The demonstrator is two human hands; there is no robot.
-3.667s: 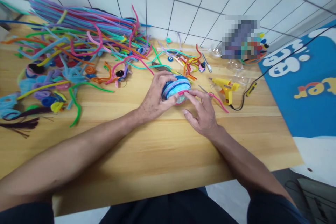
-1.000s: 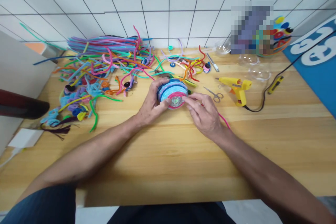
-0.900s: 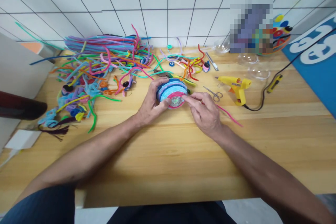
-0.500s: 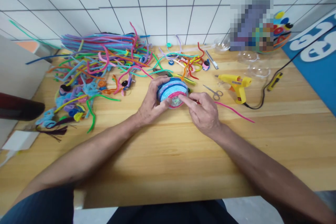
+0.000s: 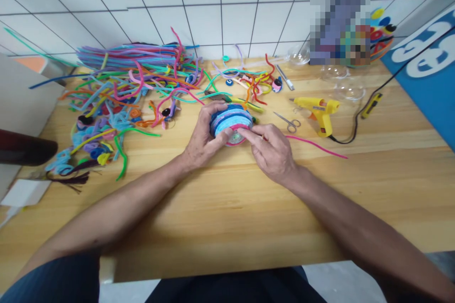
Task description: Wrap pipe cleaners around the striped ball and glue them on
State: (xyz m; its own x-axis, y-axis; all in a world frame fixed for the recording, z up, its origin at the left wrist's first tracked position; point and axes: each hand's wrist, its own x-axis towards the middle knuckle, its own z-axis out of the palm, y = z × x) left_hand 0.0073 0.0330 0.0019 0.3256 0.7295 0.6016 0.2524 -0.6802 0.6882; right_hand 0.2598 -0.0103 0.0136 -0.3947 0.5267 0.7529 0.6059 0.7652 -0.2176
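Pipe-cleaner-covered globe: between the two hands, just above or on the near-middle of the wooden table; blue, light blue and lilac rows circle it, with a pink ring round a small bare, shiny centre facing the person. Whether it is a full ball or a half cannot be told.
Left hand: wrapped round the globe's left side, fingers over the top, thumb on the front beside the ring; a firm, rounded hold.
Right hand: forefinger pressed on the ring, other fingers curled; whether they pinch anything is hidden.
Pink pipe cleaner: its free end runs out past the right hand and over the table; likely soft and fuzzy outside with bendable wire within, so it should keep a curve but spring back a little if let go early.
Globe's weight and feel: probably light, the fuzz giving good grip; the core looks like thin clear plastic, smooth and possibly easy to crack if squeezed hard.
Best hold: broadly across the covered sides, as the left hand has it, with light fingertip pressure at the ring.
Right of the globe: scissors, then a yellow glue gun.
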